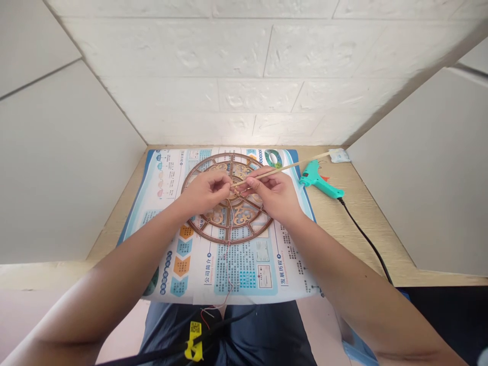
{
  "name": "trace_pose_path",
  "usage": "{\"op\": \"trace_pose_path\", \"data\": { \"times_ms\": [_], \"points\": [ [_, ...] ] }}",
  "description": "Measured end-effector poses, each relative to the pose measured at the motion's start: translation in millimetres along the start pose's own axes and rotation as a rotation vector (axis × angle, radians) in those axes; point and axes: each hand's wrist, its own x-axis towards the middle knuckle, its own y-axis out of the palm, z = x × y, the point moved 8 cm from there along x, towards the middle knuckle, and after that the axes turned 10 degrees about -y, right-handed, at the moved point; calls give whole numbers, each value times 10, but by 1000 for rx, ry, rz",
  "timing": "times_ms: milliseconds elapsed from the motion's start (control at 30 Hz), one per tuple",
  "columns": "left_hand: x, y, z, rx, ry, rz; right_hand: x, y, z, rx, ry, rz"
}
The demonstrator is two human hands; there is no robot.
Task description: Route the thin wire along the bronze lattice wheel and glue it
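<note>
Two bare hands are working close together over the hub of a brown fretwork wheel (229,239), which is lying flat on a printed paper sheet (152,234) on a pale wooden desk (381,213). The left hand (204,192) is reaching in from the lower left, its fingers (224,180) pressed together in a tight pinch just above the hub; what they are pinching is too small to tell. The right hand (276,195) is coming in from the lower right, its thumb and fingers (253,182) closed around a thin wooden stick (293,168). The stick's long axis is running up and to the right, away from the hub. Its near tip is pointing at the left fingertips, almost touching them, and its far end is reaching a small white packet (339,155). A thin reddish wire (227,264) is trailing from the wheel's middle down across the sheet toward the person's lap. A teal glue gun (320,179) is lying just right of the sheet, its black cord (362,229) running toward the desk's near edge.
</note>
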Motion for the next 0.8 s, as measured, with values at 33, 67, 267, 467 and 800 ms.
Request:
{"op": "trace_pose_path", "data": {
  "times_ms": [33, 67, 267, 467, 800],
  "points": [
    [-2, -1, -18, -9, 10, 3, 2, -2, -35, 37, 32, -3],
    [-4, -1, -33, -22, 14, 7, 1, 0, -74, 83, 69, -2],
    [-12, 10, -26, -61, 11, 32, -4, 9, -240, 336, 246, -8],
    [65, -563, 393, -56, -177, -355, 52, -110, -252, 271, 204, -66],
    [16, -1269, 1053, 206, -498, -765, 34, -63, -379, 148, 213, -7]
  ]
}}
